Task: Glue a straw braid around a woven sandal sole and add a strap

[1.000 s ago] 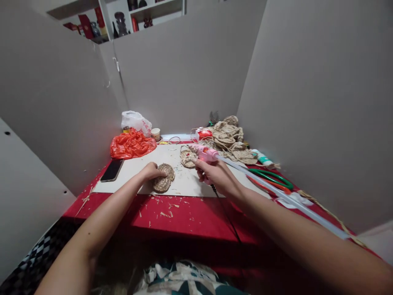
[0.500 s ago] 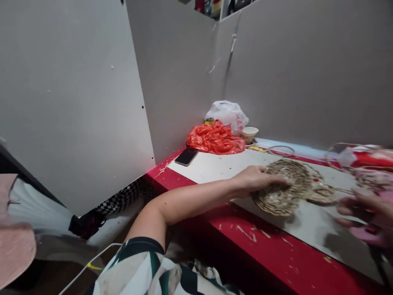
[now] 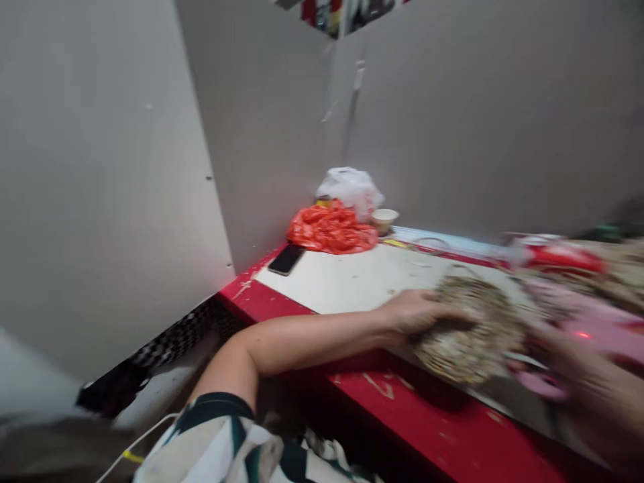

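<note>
My left hand (image 3: 417, 312) is closed on the near left rim of a round woven straw disc (image 3: 465, 322), with the thumb lying over its top face. The disc is tilted above the front part of the white board. My right hand (image 3: 568, 362) is at the disc's right edge, smeared by motion. Its fingers curl around a blurred tool with a pink loop (image 3: 546, 386), whose kind I cannot make out. Behind that hand lies a larger pink object (image 3: 598, 325) with a small glowing red spot.
A phone (image 3: 286, 259), a crumpled red plastic bag (image 3: 332, 228), a white plastic bag (image 3: 352, 191) and a small bowl (image 3: 385, 220) stand toward the back. Straw scraps (image 3: 380, 386) litter the red table edge (image 3: 352, 409). Grey panels (image 3: 453, 121) enclose the back and left.
The view has swung to the right. My right hand has come in against the disc's right edge. The smaller woven part beside the disc is now hidden or blurred.
</note>
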`<action>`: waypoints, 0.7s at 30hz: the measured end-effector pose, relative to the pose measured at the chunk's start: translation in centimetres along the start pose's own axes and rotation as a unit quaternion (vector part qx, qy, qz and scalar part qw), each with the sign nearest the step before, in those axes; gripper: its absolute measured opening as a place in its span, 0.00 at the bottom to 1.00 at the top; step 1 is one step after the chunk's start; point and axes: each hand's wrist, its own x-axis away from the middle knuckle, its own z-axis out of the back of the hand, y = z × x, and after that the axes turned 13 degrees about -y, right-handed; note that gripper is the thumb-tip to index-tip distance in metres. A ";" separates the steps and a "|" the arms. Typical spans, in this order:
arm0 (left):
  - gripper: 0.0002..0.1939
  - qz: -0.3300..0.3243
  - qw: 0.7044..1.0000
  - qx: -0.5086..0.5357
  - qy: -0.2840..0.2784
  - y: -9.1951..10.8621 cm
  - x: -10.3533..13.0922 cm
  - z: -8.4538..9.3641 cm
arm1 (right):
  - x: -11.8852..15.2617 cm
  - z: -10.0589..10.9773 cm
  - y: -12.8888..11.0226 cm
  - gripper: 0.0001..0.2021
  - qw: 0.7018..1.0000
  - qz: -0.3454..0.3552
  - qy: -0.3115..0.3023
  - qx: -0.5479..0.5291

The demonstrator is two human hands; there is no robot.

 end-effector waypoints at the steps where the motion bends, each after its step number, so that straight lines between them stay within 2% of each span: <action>1: 0.05 -0.022 1.000 0.006 -0.003 0.1 0.3 -0.3 | 0.7 -1.3 -0.9 0.14 1.000 -0.005 -0.001 -0.002; 2: 0.08 -0.047 0.999 0.012 -0.009 0.2 0.5 -0.5 | 1.2 -2.5 -1.7 0.13 1.000 0.006 0.013 -0.004; 4: 0.12 -0.051 0.997 0.012 -0.052 0.2 0.2 -0.5 | 1.3 -3.9 -2.8 0.15 1.000 0.015 0.019 -0.008; 5: 0.13 -0.050 0.996 0.012 -0.075 0.1 -0.1 -0.4 | 1.1 -4.2 -3.1 0.16 1.000 0.019 0.022 -0.008; 7: 0.14 -0.043 0.993 0.011 -0.109 -0.1 -0.9 0.0 | 0.7 -4.1 -3.6 0.17 0.999 0.028 -0.011 -0.016; 9: 0.15 -0.047 0.996 0.002 -0.078 -0.2 -1.3 0.1 | 0.6 -3.7 -3.9 0.16 0.998 0.055 -0.023 -0.025; 13: 0.15 -0.056 0.995 -0.016 -0.075 -0.4 -0.9 -0.1 | 0.9 -3.5 -4.0 0.15 0.995 0.073 -0.049 -0.048; 21: 0.13 -0.059 0.995 -0.009 -0.081 -0.6 0.1 -0.7 | 1.3 -3.4 -3.7 0.13 0.995 0.048 -0.083 -0.041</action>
